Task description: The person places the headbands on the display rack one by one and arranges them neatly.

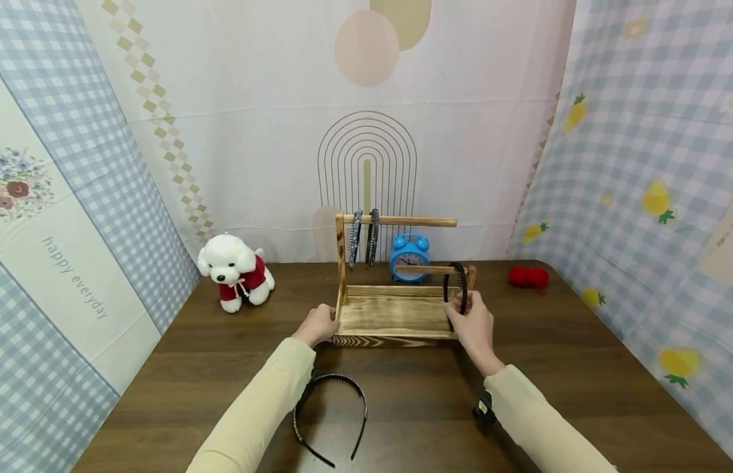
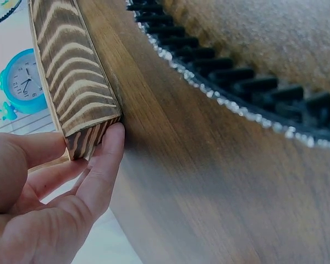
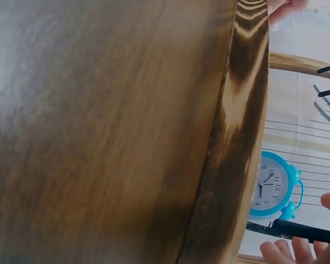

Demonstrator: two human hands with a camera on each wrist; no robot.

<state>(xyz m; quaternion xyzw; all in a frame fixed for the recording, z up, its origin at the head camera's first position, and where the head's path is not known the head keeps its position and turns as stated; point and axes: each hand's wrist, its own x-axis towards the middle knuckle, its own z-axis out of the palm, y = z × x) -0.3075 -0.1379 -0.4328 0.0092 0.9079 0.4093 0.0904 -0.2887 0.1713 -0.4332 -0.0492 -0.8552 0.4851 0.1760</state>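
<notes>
My left hand grips the front left corner of a wooden rack, thumb on one side and fingers on the other in the left wrist view. At the rack's right side, my right hand holds a black headband by its lower part, and the band loops over the short lower bar. Two glittery headbands hang from the left part of the upper bar. Another headband, toothed inside with a sparkling outer edge, lies on the table near my left forearm.
A blue alarm clock stands behind the rack. To the left sits a white toy dog in a red outfit. Red yarn lies at the right rear of the brown table. Patterned cloths hang around the back and sides.
</notes>
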